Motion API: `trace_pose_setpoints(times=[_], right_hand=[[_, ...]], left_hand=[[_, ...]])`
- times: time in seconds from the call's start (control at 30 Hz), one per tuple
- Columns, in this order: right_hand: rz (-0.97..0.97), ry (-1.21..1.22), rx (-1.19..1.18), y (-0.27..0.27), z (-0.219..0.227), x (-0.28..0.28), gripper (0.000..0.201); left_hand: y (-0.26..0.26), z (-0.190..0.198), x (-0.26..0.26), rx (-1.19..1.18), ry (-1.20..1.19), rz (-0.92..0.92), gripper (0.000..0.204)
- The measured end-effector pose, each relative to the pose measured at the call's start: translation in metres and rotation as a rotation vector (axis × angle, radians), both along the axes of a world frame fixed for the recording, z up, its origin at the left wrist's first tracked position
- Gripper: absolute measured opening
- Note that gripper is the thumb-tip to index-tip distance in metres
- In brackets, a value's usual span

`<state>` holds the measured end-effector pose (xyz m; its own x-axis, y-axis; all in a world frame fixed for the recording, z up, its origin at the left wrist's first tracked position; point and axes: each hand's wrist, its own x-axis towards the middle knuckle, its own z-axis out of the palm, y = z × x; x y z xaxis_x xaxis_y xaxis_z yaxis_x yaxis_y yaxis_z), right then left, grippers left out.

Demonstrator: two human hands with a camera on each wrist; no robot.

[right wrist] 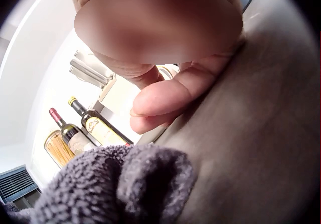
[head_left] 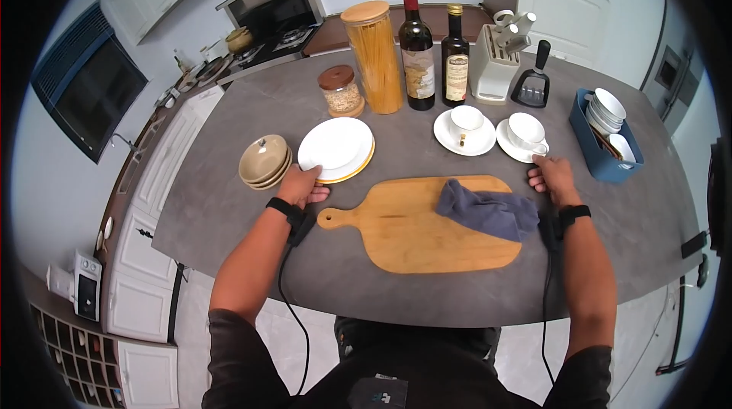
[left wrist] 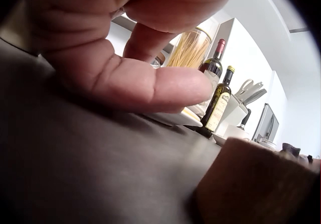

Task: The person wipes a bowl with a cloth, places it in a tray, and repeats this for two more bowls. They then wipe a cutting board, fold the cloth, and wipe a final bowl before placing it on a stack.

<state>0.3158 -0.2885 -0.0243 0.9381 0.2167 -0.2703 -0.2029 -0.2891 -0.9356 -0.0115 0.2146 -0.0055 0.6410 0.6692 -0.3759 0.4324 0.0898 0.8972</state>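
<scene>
In the head view my left hand [head_left: 303, 186] rests low on the table, its thumb right at the near rim of a white plate [head_left: 335, 142] stacked over a yellow-edged one. Its fingers are loosely bent in the left wrist view, with the plate edge just beyond them. My right hand [head_left: 555, 179] lies by the near edge of a saucer [head_left: 512, 148] carrying a white cup [head_left: 526, 130]; its fingertips overlap the saucer's rim. Between the hands sits a wooden cutting board [head_left: 412, 234] with a crumpled grey-blue towel [head_left: 488, 209] over its right part, close to the right wrist.
Brown bowls [head_left: 264, 160] stand left of the plates. Behind are an oat jar [head_left: 340, 90], a pasta jar [head_left: 374, 58], a wine bottle [head_left: 418, 66], an oil bottle [head_left: 455, 62], a knife block [head_left: 492, 66] and a masher [head_left: 532, 85]. A blue basket [head_left: 610, 165] of bowls stands right.
</scene>
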Motion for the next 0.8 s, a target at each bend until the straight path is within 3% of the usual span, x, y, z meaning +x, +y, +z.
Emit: trace_pose_setpoints(times=[0.27,0.57,0.8], right_hand=[[-0.018,-0.021,0.009,0.002,0.003,-0.003,0.03],[-0.024,-0.024,0.009,0.003,0.001,-0.002,0.031],[-0.023,-0.029,-0.003,0.003,0.007,-0.006,0.03]], left_hand=[[-0.021,0.013,0.023,0.023,0.02,-0.039,0.039],[-0.028,0.017,0.066,-0.014,0.121,-0.281,0.05],[-0.037,0.019,0.086,-0.021,0.076,-0.317,0.053]])
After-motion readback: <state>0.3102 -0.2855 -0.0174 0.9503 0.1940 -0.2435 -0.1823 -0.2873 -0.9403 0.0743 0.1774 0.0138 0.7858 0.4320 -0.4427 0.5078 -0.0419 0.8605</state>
